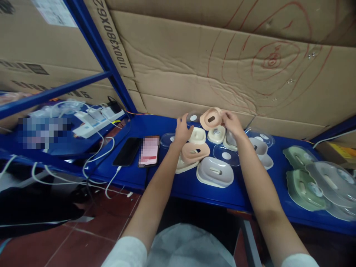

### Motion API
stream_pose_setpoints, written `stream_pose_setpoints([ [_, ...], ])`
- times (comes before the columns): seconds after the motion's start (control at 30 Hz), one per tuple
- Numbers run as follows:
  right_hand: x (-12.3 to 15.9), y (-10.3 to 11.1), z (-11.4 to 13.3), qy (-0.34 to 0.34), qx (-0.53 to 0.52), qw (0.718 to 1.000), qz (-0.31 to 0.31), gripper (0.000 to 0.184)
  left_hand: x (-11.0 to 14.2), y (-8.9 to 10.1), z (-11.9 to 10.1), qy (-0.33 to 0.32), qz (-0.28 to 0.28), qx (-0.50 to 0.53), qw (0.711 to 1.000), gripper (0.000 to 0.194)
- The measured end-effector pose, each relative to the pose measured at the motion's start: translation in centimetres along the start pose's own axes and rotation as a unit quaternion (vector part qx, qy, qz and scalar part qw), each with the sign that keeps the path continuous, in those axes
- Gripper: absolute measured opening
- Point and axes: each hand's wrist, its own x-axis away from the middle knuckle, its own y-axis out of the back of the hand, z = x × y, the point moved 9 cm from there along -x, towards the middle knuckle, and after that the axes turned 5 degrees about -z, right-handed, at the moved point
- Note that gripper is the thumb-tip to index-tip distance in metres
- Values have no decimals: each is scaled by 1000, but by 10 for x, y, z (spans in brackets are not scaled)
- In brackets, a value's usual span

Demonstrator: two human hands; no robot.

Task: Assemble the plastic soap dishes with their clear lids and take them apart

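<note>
My right hand (231, 123) pinches the right edge of a peach soap dish tray (206, 122), raised and tilted above the cream dish (218, 134). My left hand (183, 130) is open, its fingers apart, beside a clear oval lid (193, 118) and a cream dish base (200, 135); whether it touches them I cannot tell. Another peach tray (187, 152) lies below it on a cream base. Nearer me sits a light grey slotted tray (213, 167) on its base. A clear lid (233, 157) lies flat to its right. Grey dishes (260, 146) are partly behind my right forearm.
A blue table (167, 183) carries everything, with cardboard (180, 66) standing behind. Two phones lie at left, one dark (126, 151), one lit (153, 142). Green dishes under clear lids (302, 187) stand at right. White cables (96, 161) and a power strip (91, 122) are further left.
</note>
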Motion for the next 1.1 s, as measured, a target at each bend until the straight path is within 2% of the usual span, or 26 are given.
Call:
stream_pose_setpoints([
  [0.13, -5, 48, -17, -34, 42, 992, -112, 54, 10, 23, -27, -21, 10, -58, 998, 53],
  [0.2, -4, 71, -10, -36, 63, 987, -146, 57, 30, 39, -42, -43, 25, -75, 996, 47],
  [0.23, -2, 80, 1, -23, 77, 985, -150, 58, 45, 48, -47, -54, 33, -84, 994, 45],
  [0.3, 9, 92, 47, 47, 110, 983, -136, 56, 83, 64, -52, -70, 53, -108, 990, 55],
  [0.37, 35, 93, 115, 166, 138, 972, -94, 50, 126, 68, -49, -90, 107, -198, 970, 78],
  [0.43, 74, 87, 180, 247, 131, 959, -34, 45, 160, 65, -39, -87, 171, -272, 943, 97],
  [0.5, 120, 70, 222, 285, 127, 949, 49, 40, 180, 57, -33, -91, 215, -315, 920, 94],
  [0.53, 145, 58, 231, 292, 139, 942, 93, 38, 183, 54, -32, -98, 223, -328, 913, 87],
  [0.57, 168, 47, 229, 288, 166, 935, 125, 37, 183, 52, -33, -109, 221, -335, 909, 79],
  [0.63, 210, 25, 201, 262, 243, 918, 174, 41, 178, 50, -36, -137, 202, -334, 910, 64],
  [0.73, 258, 10, 137, 233, 332, 900, 161, 67, 171, 55, -36, -169, 175, -288, 926, 53],
  [0.83, 290, 11, 93, 222, 352, 900, 130, 60, 166, 70, -35, -179, 145, -196, 953, 46],
  [0.9, 305, 15, 85, 229, 342, 905, 109, 49, 161, 84, -38, -190, 115, -138, 965, 39],
  [1.0, 320, 18, 94, 248, 322, 909, 94, 43, 150, 99, -49, -216, 69, -89, 970, 32],
  [1.1, 329, 15, 105, 259, 306, 911, 95, 43, 134, 101, -57, -240, 32, -70, 968, 29],
])
